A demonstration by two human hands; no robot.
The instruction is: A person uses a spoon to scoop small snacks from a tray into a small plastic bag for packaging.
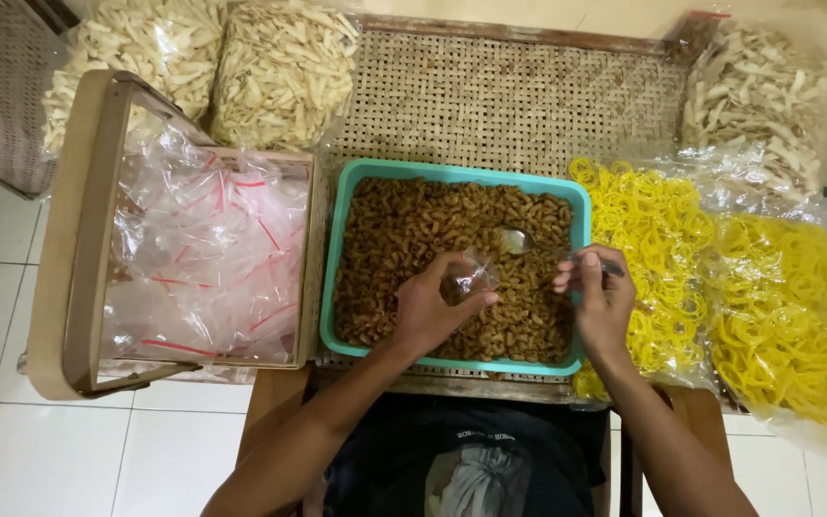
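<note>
A teal plastic tray [337,251] full of small brown curled snacks [404,230] lies on a woven mat in front of me. My left hand [430,308] is over the tray and holds a small clear plastic bag [472,276] open at the top. My right hand [600,299] grips a metal spoon [517,239] by its handle; the bowl of the spoon rests just above the snacks, a little behind the bag.
A wooden-framed basket [83,230] at the left holds many small clear bags with red strips [208,254]. Bags of yellow ring crackers [720,278] lie at the right. Bags of pale stick crackers [279,72] sit at the back left and back right [763,96]. White tiled floor lies below.
</note>
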